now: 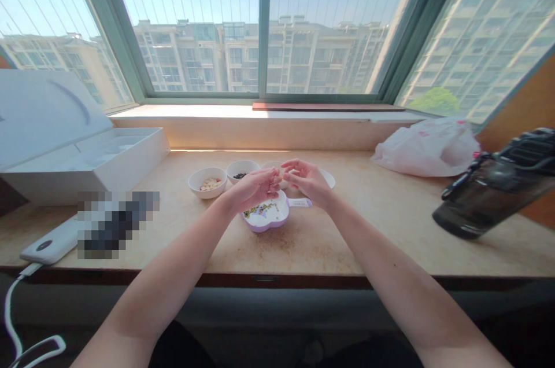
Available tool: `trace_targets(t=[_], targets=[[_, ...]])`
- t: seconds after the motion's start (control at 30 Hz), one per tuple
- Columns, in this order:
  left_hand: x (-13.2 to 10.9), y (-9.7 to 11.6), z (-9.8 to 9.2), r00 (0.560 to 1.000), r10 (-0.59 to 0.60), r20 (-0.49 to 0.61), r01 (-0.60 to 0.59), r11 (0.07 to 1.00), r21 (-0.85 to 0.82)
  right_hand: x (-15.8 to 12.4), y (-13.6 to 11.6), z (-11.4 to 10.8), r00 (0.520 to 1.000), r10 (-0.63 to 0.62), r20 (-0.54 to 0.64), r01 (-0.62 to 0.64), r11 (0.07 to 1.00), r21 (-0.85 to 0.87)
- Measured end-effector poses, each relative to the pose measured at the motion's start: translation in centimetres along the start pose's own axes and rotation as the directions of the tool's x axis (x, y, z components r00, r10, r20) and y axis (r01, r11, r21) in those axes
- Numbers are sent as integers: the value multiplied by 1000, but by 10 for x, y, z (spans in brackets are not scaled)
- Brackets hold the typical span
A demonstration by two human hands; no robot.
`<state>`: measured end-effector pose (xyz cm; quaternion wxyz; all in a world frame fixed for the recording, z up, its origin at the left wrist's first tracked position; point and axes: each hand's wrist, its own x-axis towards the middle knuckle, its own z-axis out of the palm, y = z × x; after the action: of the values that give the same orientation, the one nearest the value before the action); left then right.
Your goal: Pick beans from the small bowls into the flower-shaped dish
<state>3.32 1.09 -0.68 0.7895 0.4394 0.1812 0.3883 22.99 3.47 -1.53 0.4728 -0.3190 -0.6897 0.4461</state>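
My left hand [259, 187] hovers over a white and lilac bowl [265, 224], palm turned up and fingers loosely stretched. Facing it, my right hand [307, 180] has its fingers bent and spread, their tips close to the left fingertips. I cannot make out anything held in either hand. Small green beans [255, 212] lie scattered in the lilac bowl, whose short handle [300, 203] points right. Behind my left wrist stand a white bowl [193, 186] of pale flat pieces and another white bowl [232, 169] of black beans. A white dish [329, 178] is partly hidden behind my right hand.
An open white box [130, 151] stands at the left, with a white power bank [54, 243] and its cable [8, 310] in front, beside a blurred-out item. A plastic bag [427, 148] and a tilted dark bottle [489, 188] are at the right. Windows rise behind the counter [312, 252].
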Motion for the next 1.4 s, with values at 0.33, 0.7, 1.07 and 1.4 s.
trace_targets(t=[0.33, 0.7, 1.07, 1.4], targets=[[6, -13, -2, 985, -13, -174, 33, 993, 110, 0, 5, 5, 999, -48, 11, 49, 978, -204], [9, -6, 4, 911, 185, -368, -81, 957, 279, 18, 12, 0, 947, -201, -250, 30, 831, -555], [7, -5, 8, 885, 224, -408, -39, 909, 415, 21, 17, -57, 912, -131, -388, -202, 681, -704], [7, -8, 7, 891, 224, -395, -1, 872, 490, 15, 27, -74, 971, 182, -157, -225, 464, -857]])
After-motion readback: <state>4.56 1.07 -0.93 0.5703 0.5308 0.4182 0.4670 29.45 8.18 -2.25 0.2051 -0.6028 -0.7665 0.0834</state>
